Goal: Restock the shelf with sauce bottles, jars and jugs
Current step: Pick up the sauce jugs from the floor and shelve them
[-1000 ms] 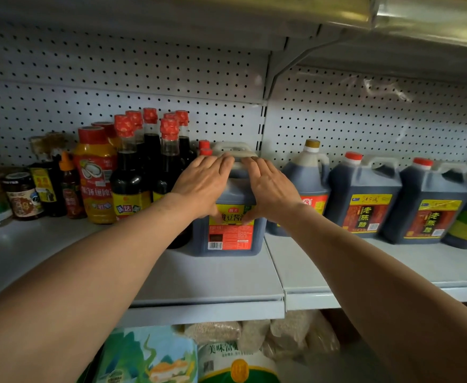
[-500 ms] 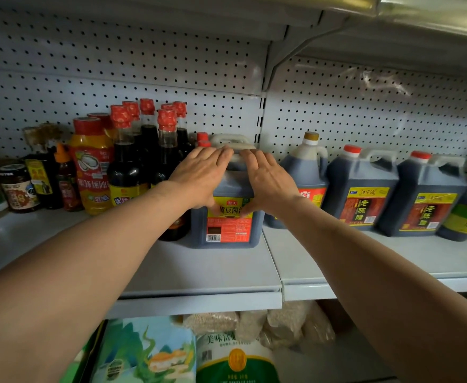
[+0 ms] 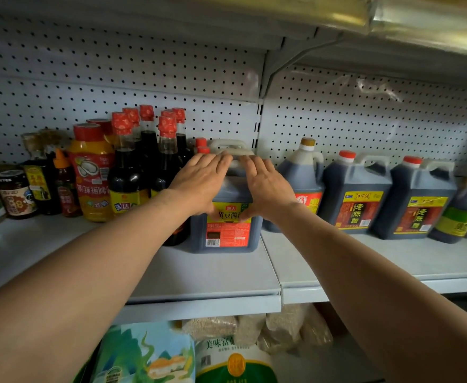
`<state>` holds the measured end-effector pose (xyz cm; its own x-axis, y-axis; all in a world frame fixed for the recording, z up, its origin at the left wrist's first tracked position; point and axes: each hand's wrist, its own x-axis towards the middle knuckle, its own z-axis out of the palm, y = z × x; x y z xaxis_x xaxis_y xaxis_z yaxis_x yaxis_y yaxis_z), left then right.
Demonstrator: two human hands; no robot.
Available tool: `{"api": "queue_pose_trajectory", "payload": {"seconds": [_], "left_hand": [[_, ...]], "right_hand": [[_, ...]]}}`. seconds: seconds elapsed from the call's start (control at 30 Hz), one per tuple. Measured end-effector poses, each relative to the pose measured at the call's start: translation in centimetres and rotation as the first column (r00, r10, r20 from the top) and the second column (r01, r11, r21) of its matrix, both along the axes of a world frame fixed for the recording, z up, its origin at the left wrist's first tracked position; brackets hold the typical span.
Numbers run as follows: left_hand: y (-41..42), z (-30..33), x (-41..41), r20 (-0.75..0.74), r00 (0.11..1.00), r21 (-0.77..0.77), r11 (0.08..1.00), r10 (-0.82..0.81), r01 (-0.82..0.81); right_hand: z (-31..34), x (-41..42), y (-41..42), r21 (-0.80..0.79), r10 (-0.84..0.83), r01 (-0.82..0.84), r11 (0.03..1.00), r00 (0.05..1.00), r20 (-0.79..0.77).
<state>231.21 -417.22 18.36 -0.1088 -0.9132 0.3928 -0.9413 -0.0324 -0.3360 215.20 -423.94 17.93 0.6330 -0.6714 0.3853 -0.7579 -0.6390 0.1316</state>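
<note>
left hand – right hand | flat on soy jug | shelf

Grey metal shelf, two panels butted at a seam, pegboard behind. Left panel, left to right: jars, sauce bottles, red-capped dark bottles, one dark jug beside the seam. Right panel: row of dark jugs, upright, nearly touching
</note>
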Motion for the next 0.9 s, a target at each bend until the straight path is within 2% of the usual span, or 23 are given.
{"api": "queue_pose_trajectory", "payload": {"seconds": [0.13,0.2,0.3,0.37,0.43,0.5,0.6,0.7,0.9], "left_hand": [[0.1,0.0,-0.7,0.056,0.994,0.006,0.996,0.09,-0.09],[0.5,-0.3,-1.2,0.02,0.992,-0.004,0.992,0.126,-0.126],[2.6,-1.3,-2.0,-0.18,0.976,-0.032,0.991,0.119,-0.127],[5.0,-2.2,-2.2,-0.346,0.935,-0.075,0.992,0.071,-0.103],[7.4,-3.2,-2.0,-0.553,0.83,-0.065,0.99,0.065,-0.121],[9.8,-5.0,-1.9,-0.725,0.68,-0.016,0.984,0.111,-0.178],[13.7,-8.0,-2.8,-0.891,0.419,0.037,0.949,0.174,-0.314],[17.5,-11.0,-3.4,-0.953,0.21,0.127,0.915,0.22,-0.384],[24.5,-16.0,-4.5,-0.976,0.017,0.194,0.91,0.215,-0.367]], "right_hand": [[0.7,0.0,0.8,0.011,-0.01,0.01,1.0,1.0,-0.007],[0.2,-0.2,1.1,0.022,-0.002,0.001,1.0,1.0,0.024],[-1.4,-1.3,2.0,0.028,0.017,-0.021,0.999,0.989,0.144],[-2.2,-2.7,3.5,0.07,0.012,-0.029,0.997,0.971,0.239],[-2.7,-4.2,5.0,0.112,-0.006,-0.03,0.993,0.953,0.303],[-3.6,-5.1,6.7,0.143,-0.013,-0.04,0.989,0.937,0.35],[-5.3,-6.0,9.8,0.237,-0.013,-0.091,0.967,0.914,0.405],[-7.9,-6.4,13.2,0.366,-0.055,-0.105,0.925,0.915,0.4],[-13.3,-6.9,18.6,0.574,-0.107,-0.091,0.814,0.947,0.302]]}}
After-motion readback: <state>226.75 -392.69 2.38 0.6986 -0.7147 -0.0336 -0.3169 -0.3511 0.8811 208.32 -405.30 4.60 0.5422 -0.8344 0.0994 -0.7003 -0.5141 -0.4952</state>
